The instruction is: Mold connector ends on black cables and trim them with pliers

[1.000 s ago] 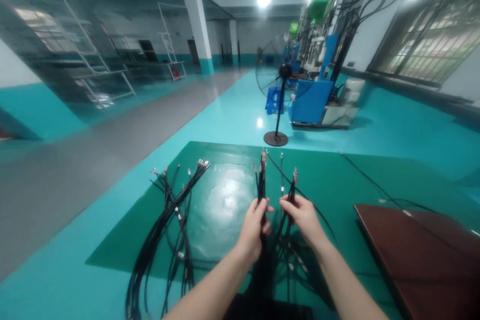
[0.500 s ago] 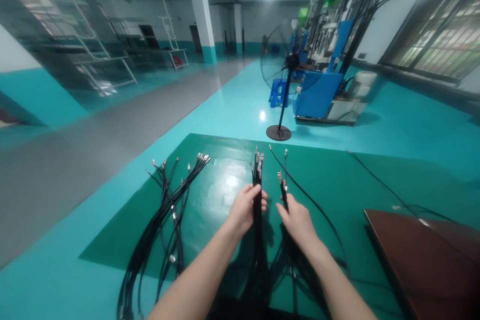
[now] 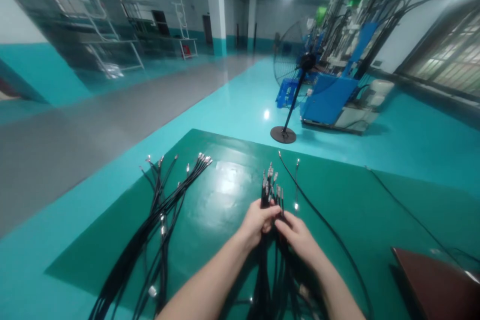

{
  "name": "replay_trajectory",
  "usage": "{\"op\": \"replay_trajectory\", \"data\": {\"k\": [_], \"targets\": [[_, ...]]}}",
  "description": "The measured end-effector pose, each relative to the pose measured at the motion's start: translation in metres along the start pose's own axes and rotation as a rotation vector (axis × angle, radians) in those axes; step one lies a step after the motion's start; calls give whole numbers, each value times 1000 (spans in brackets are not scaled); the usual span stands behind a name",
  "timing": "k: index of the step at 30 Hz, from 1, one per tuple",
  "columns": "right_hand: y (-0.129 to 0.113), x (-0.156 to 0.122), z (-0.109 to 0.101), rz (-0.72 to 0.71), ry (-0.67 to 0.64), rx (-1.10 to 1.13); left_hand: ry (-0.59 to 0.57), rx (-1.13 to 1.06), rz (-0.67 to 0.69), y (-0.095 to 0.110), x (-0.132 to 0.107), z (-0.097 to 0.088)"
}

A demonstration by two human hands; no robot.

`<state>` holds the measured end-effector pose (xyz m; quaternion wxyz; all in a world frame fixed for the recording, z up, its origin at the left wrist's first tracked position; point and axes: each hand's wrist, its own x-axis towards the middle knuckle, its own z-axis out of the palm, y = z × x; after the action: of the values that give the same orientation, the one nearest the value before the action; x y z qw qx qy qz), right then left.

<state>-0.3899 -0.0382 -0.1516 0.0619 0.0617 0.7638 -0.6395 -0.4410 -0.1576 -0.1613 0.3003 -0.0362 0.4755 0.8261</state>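
My left hand (image 3: 258,221) is closed round a bundle of black cables (image 3: 263,265) with metal end fittings pointing up and away from me. Right beside it, my right hand (image 3: 294,232) grips a smaller group of black cables (image 3: 282,201), its thumb near the left fingers. The two groups stand side by side, their tips at uneven heights. Below the hands the cables hang together in a dark tangle, and I cannot separate the strands there. On the left a larger pile of black cables (image 3: 150,227) lies across the green table (image 3: 221,240).
Single cables lie to the right, one long and curved (image 3: 326,217) and one further off (image 3: 397,195). A brown board (image 3: 438,285) sits at the lower right. Beyond the table stand a black pedestal fan (image 3: 284,134) and blue machines (image 3: 330,97).
My hands have come together, bringing the right group of cables against the left bundle. The view has tilted and shifted slightly.
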Motion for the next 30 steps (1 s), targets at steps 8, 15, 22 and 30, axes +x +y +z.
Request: {"op": "replay_trajectory", "data": {"k": [8, 15, 22, 30], "targets": [[12, 0, 1, 144, 90, 194, 18, -11, -32, -3, 7, 0], [11, 1, -1, 227, 96, 351, 44, 6, -50, -2, 6, 0], [9, 1, -1, 180, 165, 299, 25, -11, -39, -5, 7, -1], [8, 2, 3, 154, 76, 298, 52, -36, -46, -4, 7, -2]]}}
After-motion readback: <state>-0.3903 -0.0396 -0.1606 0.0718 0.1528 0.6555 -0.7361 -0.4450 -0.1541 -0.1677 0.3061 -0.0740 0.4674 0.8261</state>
